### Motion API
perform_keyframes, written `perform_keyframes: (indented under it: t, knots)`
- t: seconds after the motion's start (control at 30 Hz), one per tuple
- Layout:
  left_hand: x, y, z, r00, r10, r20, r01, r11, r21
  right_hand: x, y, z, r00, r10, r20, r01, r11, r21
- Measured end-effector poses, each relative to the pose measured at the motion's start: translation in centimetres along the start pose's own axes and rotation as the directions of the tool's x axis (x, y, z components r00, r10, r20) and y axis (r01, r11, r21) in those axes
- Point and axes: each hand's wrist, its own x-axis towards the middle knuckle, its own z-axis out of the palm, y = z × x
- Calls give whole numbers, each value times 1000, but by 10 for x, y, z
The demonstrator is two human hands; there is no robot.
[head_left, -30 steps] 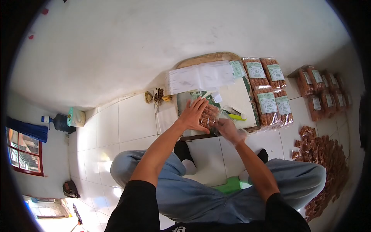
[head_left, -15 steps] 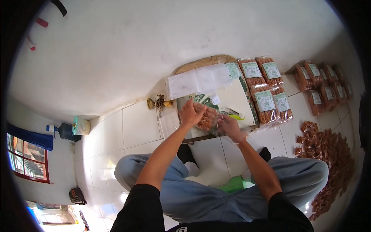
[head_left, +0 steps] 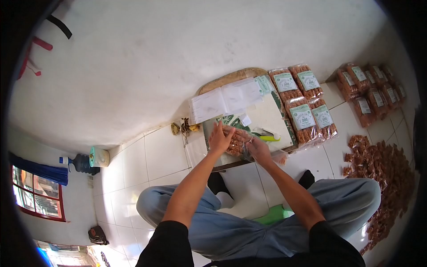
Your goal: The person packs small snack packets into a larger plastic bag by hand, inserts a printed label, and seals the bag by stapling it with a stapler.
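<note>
A clear plastic bag of brown snacks (head_left: 234,145) lies at the near edge of a low board (head_left: 267,113). My left hand (head_left: 219,139) grips its left end, thumb on top. At the bag's right end my right hand (head_left: 259,150) is closed on the plastic, whose loose end shows beyond the fingers. A yellow-green tool (head_left: 269,138), perhaps a stapler or cutter, lies just behind my right hand. White plastic sleeves (head_left: 222,101) and green labels (head_left: 264,84) rest along the board's far side. A small white paper (head_left: 245,119) sits behind the bag.
Labelled snack packs (head_left: 303,119) stand right of the board, with more packs (head_left: 378,100) farther right. Small loose packets (head_left: 378,178) are heaped on the floor. Bananas (head_left: 191,127) lie left of the board. A water bottle (head_left: 82,164) and a tub (head_left: 99,157) are far left.
My left hand has gone from lying spread over the bag to gripping its left end. My right hand has shifted slightly along the plastic at the right end. The whole view has tilted.
</note>
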Motion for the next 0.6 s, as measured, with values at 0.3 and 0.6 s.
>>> perform_keyframes:
  t: [0.3, 0.6]
  knots:
    - [-31, -7, -24, 634, 723, 273, -771, 570, 283, -7, -53, -26, 974, -9, 228, -84, 915, 395]
    - [-29, 12, -28, 732, 518, 442, -681, 540, 495, -29, 8, -133, 679, 133, 722, -248, 967, 55]
